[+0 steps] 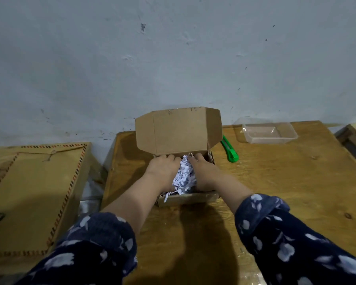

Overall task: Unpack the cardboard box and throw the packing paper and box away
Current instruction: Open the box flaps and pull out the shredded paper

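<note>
**Box is open, hands dig in the paper**

Box [185,161] sits in the middle of the wooden worktop [275,182], close to the wall. Its lid [178,129] stands up at the back, so the top is open. Inside is a heap of white shredded paper [184,175].

Going from left to right: a flat board with a striped edge [35,194] lies off to the left, apart from the worktop. Next comes the left hand [162,169]. It is pushed down into the box on the left side of the paper. Its fingers [169,158] curl down at the far end, but I cannot tell if they hold anything. The paper heap sits between both hands. The right hand [203,171] is down in the box on the right side, and its fingers [195,157] bend down too. Their tips are hidden, so I cannot tell their hold either.

Just beside the box on the right lies a green cutter [230,152]. Farther right is a clear plastic tub [269,132], which looks empty.

The step looks like scooping out the paper, or feeling for what is packed under it. Nothing has come out yet. Next, the hands likely need to squeeze in from both sides and lift the heap up together. Loose strips could fall, and one already hangs over the near edge.
</note>
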Demonstrator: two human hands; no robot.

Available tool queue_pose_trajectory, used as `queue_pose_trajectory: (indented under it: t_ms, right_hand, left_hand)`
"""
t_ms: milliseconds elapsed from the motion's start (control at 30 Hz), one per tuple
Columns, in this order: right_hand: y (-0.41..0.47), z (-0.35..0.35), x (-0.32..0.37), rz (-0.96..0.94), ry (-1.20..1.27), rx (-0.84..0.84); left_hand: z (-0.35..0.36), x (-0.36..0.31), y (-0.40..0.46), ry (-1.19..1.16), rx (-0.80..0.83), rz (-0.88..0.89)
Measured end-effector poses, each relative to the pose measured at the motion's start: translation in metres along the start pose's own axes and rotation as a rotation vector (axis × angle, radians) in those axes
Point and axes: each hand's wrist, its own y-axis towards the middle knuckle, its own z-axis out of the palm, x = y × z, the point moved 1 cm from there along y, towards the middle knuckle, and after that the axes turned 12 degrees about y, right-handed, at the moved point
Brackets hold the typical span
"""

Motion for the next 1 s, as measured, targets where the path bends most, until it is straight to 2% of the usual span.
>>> queue_pose_trajectory:
  t_ms: [267,600,767,1000]
  right_hand:
    - [0.019,0.014,-0.013,-0.059,0.049,-0.141]
    - [0.020,0.019,-0.009,-0.045,-0.013,-0.184]
    - [0.008,0.008,-0.005,-0.094,-0.009,-0.250]
    - [-0.014,-0.025,0.023,-0.150,-0.008,-0.359]
  left_hand:
    - [0.005,0.003,0.005,-0.063,-0.023,-0.020]
    - [-0.002,-0.002,0.000,-0.046,0.012,-0.035]
    - [-0.004,-0.001,-0.011,-0.162,-0.086,-0.071]
    - [-0.028,0.017,-0.025,-0.178,-0.270,-0.129]
